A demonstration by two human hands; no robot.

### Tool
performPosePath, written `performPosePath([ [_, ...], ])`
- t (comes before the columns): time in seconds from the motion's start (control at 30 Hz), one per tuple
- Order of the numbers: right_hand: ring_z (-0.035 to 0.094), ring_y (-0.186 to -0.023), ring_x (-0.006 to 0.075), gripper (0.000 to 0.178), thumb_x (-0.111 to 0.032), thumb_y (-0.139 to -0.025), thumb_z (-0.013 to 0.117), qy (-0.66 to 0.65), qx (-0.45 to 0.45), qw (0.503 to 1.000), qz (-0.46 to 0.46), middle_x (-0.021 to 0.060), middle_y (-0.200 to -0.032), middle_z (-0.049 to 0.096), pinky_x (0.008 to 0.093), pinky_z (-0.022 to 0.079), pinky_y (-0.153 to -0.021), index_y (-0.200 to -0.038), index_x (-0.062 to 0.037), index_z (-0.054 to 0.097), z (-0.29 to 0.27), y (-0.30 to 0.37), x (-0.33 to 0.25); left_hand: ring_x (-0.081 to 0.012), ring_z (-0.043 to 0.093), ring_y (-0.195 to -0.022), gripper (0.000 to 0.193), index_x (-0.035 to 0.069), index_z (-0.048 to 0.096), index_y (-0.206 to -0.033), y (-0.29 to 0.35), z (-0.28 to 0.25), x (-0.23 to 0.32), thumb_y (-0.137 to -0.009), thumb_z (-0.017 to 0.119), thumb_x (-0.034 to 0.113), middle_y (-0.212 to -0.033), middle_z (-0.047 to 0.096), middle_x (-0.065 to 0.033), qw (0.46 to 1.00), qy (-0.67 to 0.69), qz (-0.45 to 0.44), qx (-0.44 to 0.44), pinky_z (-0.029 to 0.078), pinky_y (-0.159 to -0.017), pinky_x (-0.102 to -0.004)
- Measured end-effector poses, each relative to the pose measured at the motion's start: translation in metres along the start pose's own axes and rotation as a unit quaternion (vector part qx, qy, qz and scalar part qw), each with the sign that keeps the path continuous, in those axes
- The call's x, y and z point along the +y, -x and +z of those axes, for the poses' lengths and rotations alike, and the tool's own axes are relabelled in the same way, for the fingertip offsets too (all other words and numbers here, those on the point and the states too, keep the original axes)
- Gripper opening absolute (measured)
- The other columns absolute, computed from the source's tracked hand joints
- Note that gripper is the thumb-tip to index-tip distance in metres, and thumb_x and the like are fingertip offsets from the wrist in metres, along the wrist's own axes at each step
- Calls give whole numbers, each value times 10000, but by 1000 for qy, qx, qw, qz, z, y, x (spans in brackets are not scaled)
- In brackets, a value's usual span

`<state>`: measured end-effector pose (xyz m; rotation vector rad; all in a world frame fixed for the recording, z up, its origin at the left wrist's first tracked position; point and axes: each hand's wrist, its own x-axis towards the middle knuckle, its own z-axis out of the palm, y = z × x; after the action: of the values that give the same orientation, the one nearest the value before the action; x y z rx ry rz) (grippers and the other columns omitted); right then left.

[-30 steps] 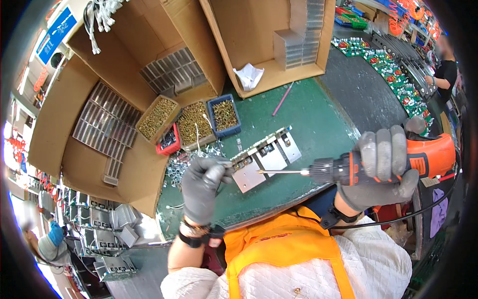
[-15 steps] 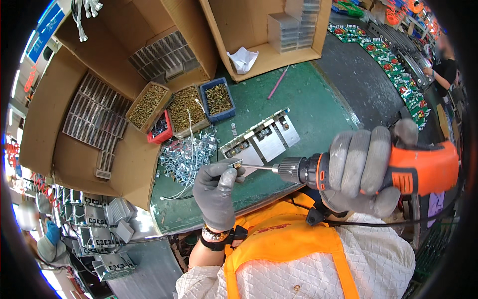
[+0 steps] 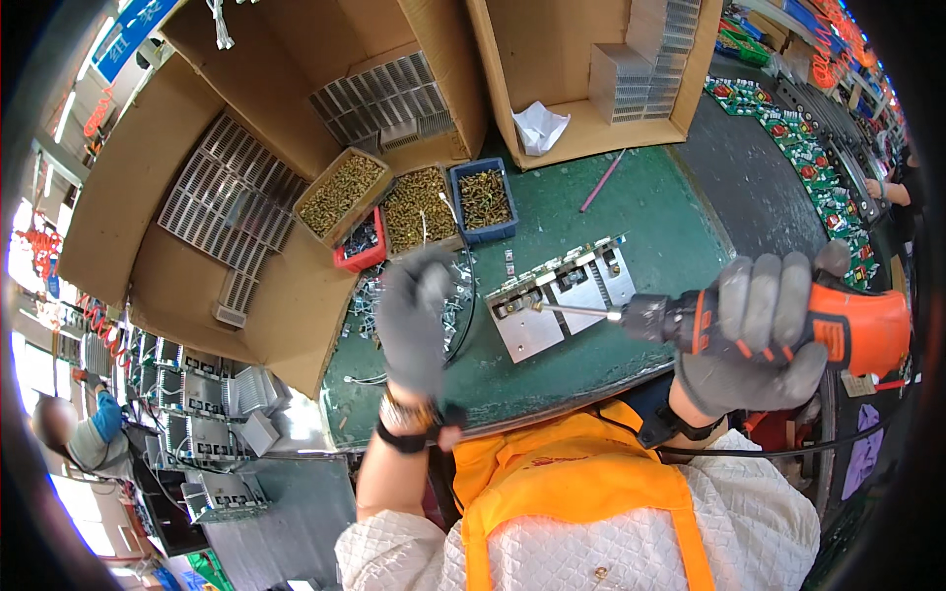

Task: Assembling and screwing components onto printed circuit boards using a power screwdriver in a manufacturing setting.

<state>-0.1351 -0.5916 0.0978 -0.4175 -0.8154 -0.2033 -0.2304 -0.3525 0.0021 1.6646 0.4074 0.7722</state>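
Note:
My right hand [image 3: 759, 335], in a grey glove, is wrapped round an orange and black cordless drill [image 3: 857, 330]. Its long bit points left, and the tip is at the row of small parts along a silver metal plate assembly [image 3: 537, 335]; a small brass-coloured screw seems to be at the tip. Over a pile of small metal clips [image 3: 367, 300] is my gloved left hand [image 3: 414, 320], smeared by motion, so its fingers and anything in them cannot be made out. A black cable [image 3: 471, 315] curves past the pile's right side.
Behind the pile stand two trays of brass screws [image 3: 340, 197] [image 3: 419, 187], a blue bin of screws [image 3: 483, 231] and a red bin [image 3: 363, 258]. Cardboard boxes [image 3: 99, 197] with finned metal blocks line the back. A pink stick [image 3: 601, 182] lies on the green table [image 3: 650, 217].
My left hand has left the bit's tip, where it pinched a small part, and moved over the clip pile. The bit's tip is now at the plate assembly. The whole view has shifted.

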Motion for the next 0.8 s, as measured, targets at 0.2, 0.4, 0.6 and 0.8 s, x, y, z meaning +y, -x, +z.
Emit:
performPosePath([
  [0.2,485,-523,84,631,-227,-872,691,10,4,1000,-3,-12,-688,473,243,420,-480,-1368,-32,353,-13,-7,-4,-306,665,-855,248,40,688,-992,-117,5,-71,-880,663,260,-932,696,-169,920,-385,-43,-57,507,-758,-373],
  [0.4,515,-549,85,642,-236,-873,692,23,-28,999,15,4,-718,514,234,422,-472,-1371,-36,340,-22,-8,-9,-308,661,-878,311,63,724,-906,-135,21,-79,-824,715,364,-949,698,-172,899,-385,-177,-112,502,-786,-387],
  [0.6,510,-543,79,658,-225,-871,692,29,-25,999,17,5,-713,512,234,426,-475,-1394,-29,345,-26,-6,-8,-131,597,-720,141,31,642,-1046,-81,6,-37,-912,608,62,-853,644,-54,971,-195,138,12,485,-660,-266],
  [0.8,522,-526,100,698,-228,-862,715,-2,-85,993,78,13,-717,543,252,444,-481,-1410,-34,329,-26,-1,0,-116,540,-755,149,-15,619,-1036,1,-11,11,-924,529,21,-825,609,-57,988,-108,32,-108,437,-676,-260],
])
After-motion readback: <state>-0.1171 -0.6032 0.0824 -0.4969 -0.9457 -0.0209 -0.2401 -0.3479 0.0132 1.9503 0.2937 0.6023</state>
